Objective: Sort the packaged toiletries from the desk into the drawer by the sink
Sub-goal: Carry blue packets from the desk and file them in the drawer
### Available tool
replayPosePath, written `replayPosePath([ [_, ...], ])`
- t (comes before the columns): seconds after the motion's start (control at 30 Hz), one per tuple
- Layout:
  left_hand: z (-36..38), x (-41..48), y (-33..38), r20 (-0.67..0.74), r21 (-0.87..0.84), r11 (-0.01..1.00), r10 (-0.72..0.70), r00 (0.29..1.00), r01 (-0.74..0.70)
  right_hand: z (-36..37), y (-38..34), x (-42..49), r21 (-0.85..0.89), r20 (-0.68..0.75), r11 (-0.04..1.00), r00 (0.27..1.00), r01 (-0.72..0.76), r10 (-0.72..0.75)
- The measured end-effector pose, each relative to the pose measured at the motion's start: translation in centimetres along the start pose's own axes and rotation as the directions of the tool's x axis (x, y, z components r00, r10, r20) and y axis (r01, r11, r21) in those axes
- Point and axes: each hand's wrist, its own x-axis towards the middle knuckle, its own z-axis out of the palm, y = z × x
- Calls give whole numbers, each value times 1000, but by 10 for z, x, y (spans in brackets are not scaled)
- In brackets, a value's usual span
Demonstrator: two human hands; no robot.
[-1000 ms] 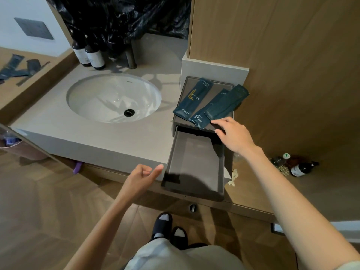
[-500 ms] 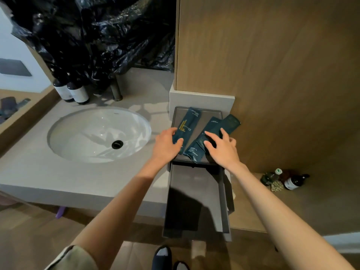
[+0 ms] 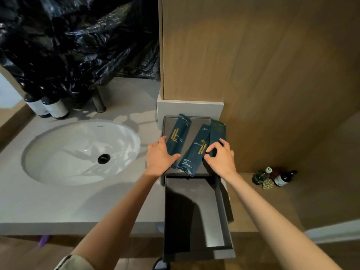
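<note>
Head view: three dark teal packets are lying on a dark tray (image 3: 196, 121) at frame centre, right of the sink (image 3: 78, 151). The left hand (image 3: 159, 158) is gripping the lower end of the left packet (image 3: 178, 139). The right hand (image 3: 222, 158) is curling its fingers onto the right packet (image 3: 218, 131), fingertips touching the middle packet (image 3: 196, 149). The drawer (image 3: 206, 207) is standing open directly below the tray, at the worktop (image 3: 58, 203) edge.

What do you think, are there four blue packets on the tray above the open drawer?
Not four: there are three packets. The head view shows them on the tray above the open drawer, one at the left hand and two overlapping at the right hand.
</note>
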Motion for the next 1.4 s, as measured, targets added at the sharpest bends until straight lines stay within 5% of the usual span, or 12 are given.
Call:
replayPosePath([
  [0.27,-13,-6,5,112,-226,964,-120,986,143,-15,7,-3,215,-56,973,994,-81,95],
  [0.43,-25,-20,7,131,-481,846,-188,973,228,-42,16,-15,435,-55,900,997,-18,47],
  [0.57,-38,-50,17,53,-623,767,-158,986,156,-72,9,-42,704,93,707,996,-70,7],
  [0.73,-43,-99,30,5,-737,669,-137,991,96,-89,14,-78,761,213,646,964,-61,-159],
  [0.93,-28,-153,21,5,-799,589,-192,981,120,-83,27,-109,704,254,708,949,-50,-186],
  [1.1,-31,-178,-1,-170,-724,686,-267,949,64,-79,38,-123,456,269,878,919,143,-290],
  [1.27,-55,-189,-29,-154,-625,780,-162,975,31,-81,27,-132,198,369,934,860,299,-353],
  [1.4,-71,-198,-33,30,-564,826,30,999,-7,-80,8,-140,183,416,901,799,394,-434],
])
